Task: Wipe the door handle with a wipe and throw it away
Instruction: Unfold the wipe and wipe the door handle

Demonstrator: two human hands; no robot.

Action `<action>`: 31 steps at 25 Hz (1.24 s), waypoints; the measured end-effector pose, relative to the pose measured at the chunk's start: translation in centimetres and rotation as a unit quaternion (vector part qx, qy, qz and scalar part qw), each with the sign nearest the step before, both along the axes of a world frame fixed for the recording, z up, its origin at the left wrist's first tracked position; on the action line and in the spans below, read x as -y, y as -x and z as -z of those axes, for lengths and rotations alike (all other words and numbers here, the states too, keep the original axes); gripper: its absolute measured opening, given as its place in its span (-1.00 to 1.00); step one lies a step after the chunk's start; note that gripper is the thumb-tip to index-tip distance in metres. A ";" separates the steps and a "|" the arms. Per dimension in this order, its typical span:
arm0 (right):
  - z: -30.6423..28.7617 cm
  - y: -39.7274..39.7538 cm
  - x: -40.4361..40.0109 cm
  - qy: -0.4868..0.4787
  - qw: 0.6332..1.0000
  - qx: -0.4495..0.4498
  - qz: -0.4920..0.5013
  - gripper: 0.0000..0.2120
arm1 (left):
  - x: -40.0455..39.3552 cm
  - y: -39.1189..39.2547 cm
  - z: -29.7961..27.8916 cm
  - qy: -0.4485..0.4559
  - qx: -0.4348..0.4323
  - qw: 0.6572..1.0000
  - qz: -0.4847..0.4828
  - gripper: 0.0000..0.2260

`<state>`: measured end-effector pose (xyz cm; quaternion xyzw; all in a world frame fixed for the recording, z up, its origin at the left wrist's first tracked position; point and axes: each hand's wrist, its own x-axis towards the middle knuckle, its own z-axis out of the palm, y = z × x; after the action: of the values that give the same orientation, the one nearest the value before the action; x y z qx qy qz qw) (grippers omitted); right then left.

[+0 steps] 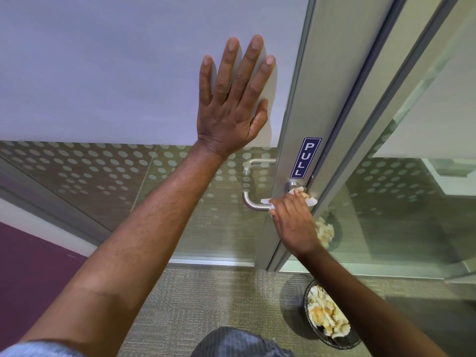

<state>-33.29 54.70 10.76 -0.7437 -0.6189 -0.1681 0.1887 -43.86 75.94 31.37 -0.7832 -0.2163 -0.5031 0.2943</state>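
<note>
We have our left hand spread flat, fingers fanned, palm pressed against the smooth frosted panel of the glass door. Below that panel the glass turns clear with a pattern of pale round dots. Our right hand is closed around a crumpled white wipe, pressing it onto the door handle near its round base plate on the brushed metal door frame. The handle is a satin steel lever, a round bar with a curved bend at its free end (that bend pokes out bare past our knuckles). A narrow blue sign reading PULL sits upright on the frame just above the handle. On the ribbed grey carpet near the door's foot stands a dark round bin filled with scrunched, yellow-stained wipes.
</note>
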 end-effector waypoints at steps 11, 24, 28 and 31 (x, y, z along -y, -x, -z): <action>-5.0 7.9 -5.1 0.126 0.980 -0.067 0.140 -0.58 | -0.3 -0.2 0.3 -0.003 0.001 1.000 0.007 -0.45; -6.2 8.4 -7.7 0.239 0.967 -0.008 0.089 -0.79 | 0.0 0.1 0.1 0.000 -0.009 1.000 0.000 -0.44; -6.3 7.2 -7.5 0.245 0.967 0.058 0.028 -0.77 | 0.1 0.3 0.1 0.008 -0.016 1.000 0.000 -0.43; -6.9 6.6 -7.9 0.273 0.955 0.117 -0.013 -0.73 | 0.3 0.5 0.0 0.010 -0.024 1.000 0.001 -0.43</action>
<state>-39.87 62.62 17.66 -0.7341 -0.6684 -0.0760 -0.0928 -44.34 75.60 31.39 -0.7983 -0.2138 -0.4820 0.2911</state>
